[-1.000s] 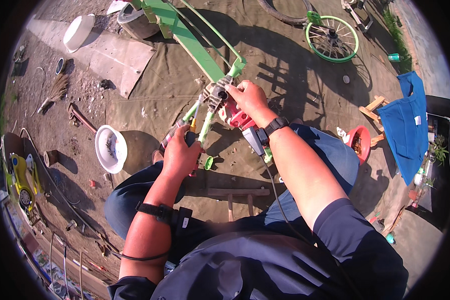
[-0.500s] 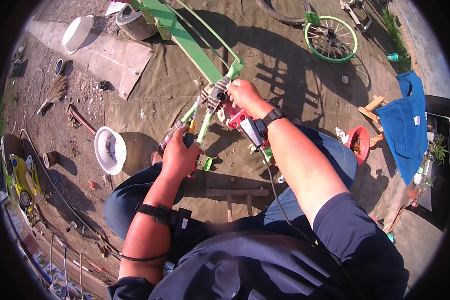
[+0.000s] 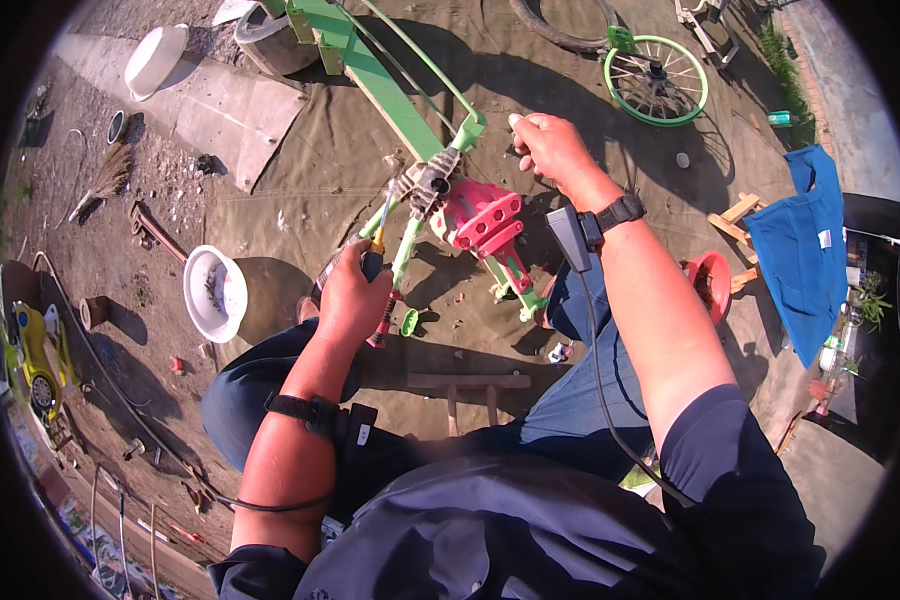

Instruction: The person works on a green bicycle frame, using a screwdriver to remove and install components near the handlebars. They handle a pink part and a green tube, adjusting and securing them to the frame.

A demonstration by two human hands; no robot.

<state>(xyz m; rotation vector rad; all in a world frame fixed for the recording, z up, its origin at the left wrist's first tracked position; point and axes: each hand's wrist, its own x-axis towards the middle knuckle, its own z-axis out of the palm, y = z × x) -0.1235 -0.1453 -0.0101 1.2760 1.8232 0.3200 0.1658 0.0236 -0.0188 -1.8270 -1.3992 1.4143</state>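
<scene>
A green metal frame [image 3: 395,110], like part of a small bicycle, stands in front of me, with a dark ribbed joint [image 3: 433,183] at its near end. Beside that joint is a pink-red plastic piece [image 3: 480,215] with holes in it. My left hand [image 3: 350,300] is closed around the yellow-and-black handle of a screwdriver [image 3: 374,255], whose shaft points up toward the joint. Out to the right of the frame, my right hand [image 3: 558,155] hangs in the air, apart from it. Its fingers are curled; whatever they may hold is too small to make out.
A white basin [image 3: 214,292] and a pipe wrench [image 3: 155,232] lie to the left. Far right are a green-rimmed wheel [image 3: 656,80], a red bowl [image 3: 708,285] and a blue cloth [image 3: 798,255]. A small wooden stool [image 3: 470,382] stands between my legs.
My right hand has left the joint and moved right and up, uncovering the pink-red piece. The left hand keeps hold of the screwdriver in nearly the same spot.
</scene>
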